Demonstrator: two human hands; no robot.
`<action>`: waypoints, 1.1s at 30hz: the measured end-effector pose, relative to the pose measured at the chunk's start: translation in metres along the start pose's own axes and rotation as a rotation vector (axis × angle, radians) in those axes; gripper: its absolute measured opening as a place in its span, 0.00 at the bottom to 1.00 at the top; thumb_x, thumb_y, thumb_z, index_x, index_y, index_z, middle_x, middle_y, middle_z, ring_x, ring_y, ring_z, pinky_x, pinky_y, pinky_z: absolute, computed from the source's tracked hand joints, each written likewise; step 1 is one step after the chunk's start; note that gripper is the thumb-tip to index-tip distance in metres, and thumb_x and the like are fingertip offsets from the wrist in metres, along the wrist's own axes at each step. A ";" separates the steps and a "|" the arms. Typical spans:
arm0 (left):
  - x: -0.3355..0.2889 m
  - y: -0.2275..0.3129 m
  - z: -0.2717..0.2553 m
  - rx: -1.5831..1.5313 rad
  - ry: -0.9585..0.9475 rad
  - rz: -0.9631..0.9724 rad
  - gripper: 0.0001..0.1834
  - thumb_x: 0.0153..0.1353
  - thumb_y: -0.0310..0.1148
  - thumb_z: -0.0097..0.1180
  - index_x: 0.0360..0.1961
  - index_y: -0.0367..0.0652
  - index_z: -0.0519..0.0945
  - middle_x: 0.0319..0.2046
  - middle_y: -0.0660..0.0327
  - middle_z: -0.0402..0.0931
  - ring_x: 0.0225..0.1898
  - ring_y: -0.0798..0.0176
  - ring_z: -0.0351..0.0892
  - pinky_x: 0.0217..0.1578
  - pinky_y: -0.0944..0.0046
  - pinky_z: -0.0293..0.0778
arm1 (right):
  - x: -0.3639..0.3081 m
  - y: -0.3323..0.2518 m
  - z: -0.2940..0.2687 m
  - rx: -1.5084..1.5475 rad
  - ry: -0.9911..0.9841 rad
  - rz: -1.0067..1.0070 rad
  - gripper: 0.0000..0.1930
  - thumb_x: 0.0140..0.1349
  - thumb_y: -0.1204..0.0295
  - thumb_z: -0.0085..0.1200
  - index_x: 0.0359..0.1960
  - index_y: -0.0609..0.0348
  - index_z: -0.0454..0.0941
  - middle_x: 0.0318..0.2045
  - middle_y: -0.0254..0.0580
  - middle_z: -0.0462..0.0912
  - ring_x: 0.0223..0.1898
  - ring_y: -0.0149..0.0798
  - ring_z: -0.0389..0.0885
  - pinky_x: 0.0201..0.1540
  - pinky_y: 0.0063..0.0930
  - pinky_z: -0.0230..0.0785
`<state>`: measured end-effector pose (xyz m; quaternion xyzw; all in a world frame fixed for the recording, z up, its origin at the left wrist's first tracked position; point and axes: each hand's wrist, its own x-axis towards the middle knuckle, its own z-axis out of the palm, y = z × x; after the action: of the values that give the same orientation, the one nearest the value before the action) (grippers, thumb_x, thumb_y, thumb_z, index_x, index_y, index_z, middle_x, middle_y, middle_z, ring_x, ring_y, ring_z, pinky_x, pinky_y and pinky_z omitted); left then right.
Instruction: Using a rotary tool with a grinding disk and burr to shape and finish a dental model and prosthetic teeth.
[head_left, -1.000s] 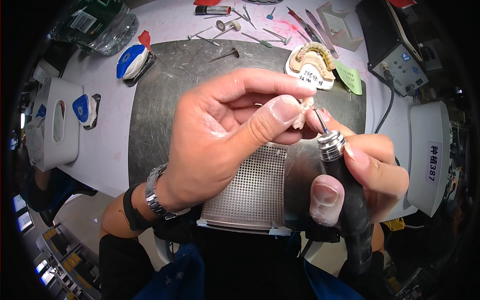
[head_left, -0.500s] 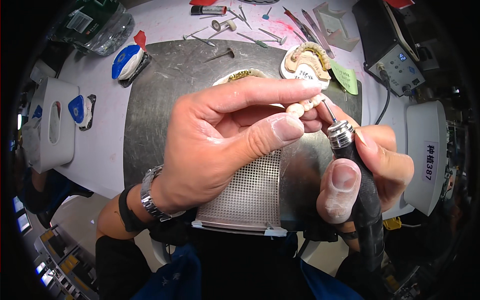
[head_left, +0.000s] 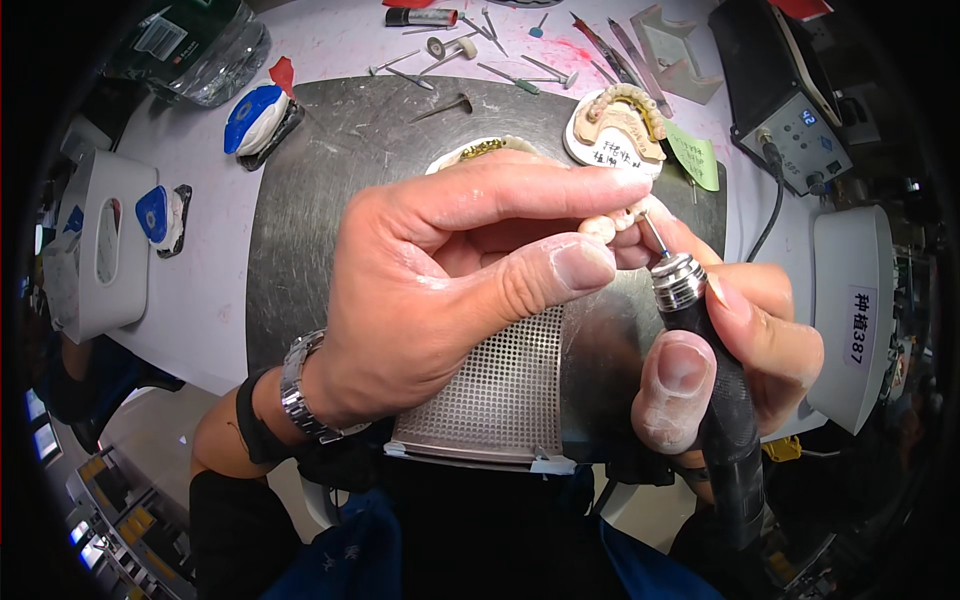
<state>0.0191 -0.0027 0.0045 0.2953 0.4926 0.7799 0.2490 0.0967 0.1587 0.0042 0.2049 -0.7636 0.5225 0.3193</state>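
Between the thumb and fingers of my left hand (head_left: 450, 260) is a small tooth-coloured dental bridge (head_left: 599, 229), partly hidden by the fingers. My right hand (head_left: 750, 340) is closed around a black dental handpiece (head_left: 722, 400) with a silver collar. Its thin bur (head_left: 655, 234) points up at the right end of the bridge and appears to touch it. Behind my fingers, a plaster dental model (head_left: 615, 130) with a row of teeth stands on the metal plate's edge. Another model with gold-coloured parts (head_left: 484, 150) is mostly covered by my left hand.
A perforated metal grille (head_left: 480, 400) lies below my hands on a grey metal plate (head_left: 330, 130). Loose burs and polishing tips (head_left: 450, 50) lie at the back. A control box (head_left: 800, 140) with a cable stands right, above a white bin (head_left: 850, 320). Blue-and-white moulds (head_left: 255, 122) sit left.
The handpiece and my right hand have shifted slightly left, with the bur still at the bridge. The bridge has tilted a little in my left hand, showing more of its end tooth.
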 end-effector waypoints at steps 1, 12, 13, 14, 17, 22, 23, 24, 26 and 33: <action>0.000 0.000 0.001 0.000 0.000 0.000 0.19 0.58 0.25 0.53 0.50 0.30 0.70 0.46 0.51 0.70 0.47 0.60 0.74 0.48 0.67 0.73 | 0.000 0.000 0.000 -0.005 0.008 -0.002 0.14 0.61 0.71 0.47 0.45 0.61 0.61 0.30 0.52 0.70 0.37 0.52 0.79 0.44 0.42 0.75; 0.000 -0.002 0.001 0.045 0.000 0.034 0.18 0.57 0.24 0.55 0.48 0.31 0.72 0.46 0.51 0.70 0.47 0.61 0.74 0.48 0.67 0.73 | 0.000 0.002 0.005 0.053 0.086 -0.045 0.13 0.60 0.72 0.48 0.43 0.64 0.62 0.27 0.54 0.70 0.34 0.52 0.80 0.42 0.42 0.76; 0.000 -0.002 0.000 0.046 0.001 0.033 0.18 0.57 0.24 0.55 0.48 0.31 0.72 0.46 0.51 0.70 0.47 0.61 0.74 0.48 0.67 0.73 | 0.000 0.003 0.005 0.040 0.079 -0.054 0.13 0.60 0.72 0.49 0.43 0.64 0.62 0.27 0.54 0.70 0.34 0.52 0.80 0.41 0.42 0.76; -0.001 -0.001 0.000 0.052 0.003 0.033 0.18 0.56 0.24 0.55 0.48 0.31 0.72 0.46 0.52 0.70 0.47 0.62 0.74 0.48 0.68 0.73 | 0.000 0.003 0.005 0.027 0.072 -0.062 0.13 0.60 0.72 0.49 0.43 0.65 0.62 0.27 0.54 0.70 0.33 0.52 0.80 0.41 0.41 0.77; -0.001 -0.001 0.001 0.042 0.016 0.022 0.18 0.56 0.24 0.55 0.48 0.31 0.72 0.46 0.52 0.70 0.46 0.63 0.74 0.48 0.68 0.73 | -0.001 0.002 0.008 0.011 0.098 -0.043 0.13 0.60 0.73 0.49 0.42 0.65 0.63 0.26 0.54 0.70 0.33 0.51 0.80 0.41 0.40 0.77; 0.000 -0.002 0.001 0.062 0.013 0.033 0.18 0.55 0.24 0.56 0.48 0.31 0.72 0.47 0.52 0.70 0.44 0.64 0.75 0.47 0.69 0.73 | 0.000 0.000 0.005 0.024 0.089 -0.041 0.13 0.60 0.72 0.49 0.43 0.65 0.62 0.26 0.53 0.70 0.33 0.51 0.80 0.41 0.40 0.77; 0.000 -0.002 0.001 0.056 0.020 0.032 0.18 0.55 0.24 0.56 0.48 0.31 0.72 0.47 0.51 0.70 0.44 0.64 0.75 0.46 0.69 0.73 | 0.000 -0.001 0.005 -0.006 0.067 -0.021 0.14 0.60 0.72 0.49 0.43 0.65 0.62 0.26 0.52 0.70 0.33 0.51 0.80 0.41 0.40 0.77; -0.001 -0.002 0.001 0.050 0.028 0.031 0.19 0.55 0.25 0.56 0.48 0.31 0.72 0.47 0.51 0.70 0.44 0.64 0.75 0.46 0.69 0.73 | 0.000 0.000 0.005 -0.005 0.067 -0.021 0.14 0.60 0.72 0.49 0.43 0.65 0.62 0.26 0.52 0.70 0.33 0.51 0.80 0.41 0.40 0.77; -0.001 -0.002 0.000 0.061 0.027 0.029 0.19 0.55 0.25 0.57 0.48 0.31 0.72 0.47 0.51 0.70 0.44 0.64 0.75 0.46 0.69 0.74 | 0.000 0.001 0.004 0.011 0.061 -0.029 0.13 0.60 0.71 0.49 0.43 0.64 0.62 0.26 0.52 0.70 0.33 0.51 0.80 0.41 0.42 0.77; -0.001 -0.002 0.001 0.055 0.028 0.029 0.19 0.54 0.25 0.58 0.48 0.31 0.73 0.47 0.51 0.70 0.44 0.64 0.75 0.46 0.69 0.73 | -0.001 0.002 0.004 0.017 0.054 -0.041 0.14 0.60 0.71 0.49 0.43 0.64 0.62 0.26 0.53 0.70 0.33 0.51 0.80 0.42 0.42 0.76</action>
<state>0.0211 -0.0019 0.0028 0.2983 0.5127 0.7737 0.2226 0.0950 0.1553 0.0006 0.2088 -0.7460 0.5276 0.3485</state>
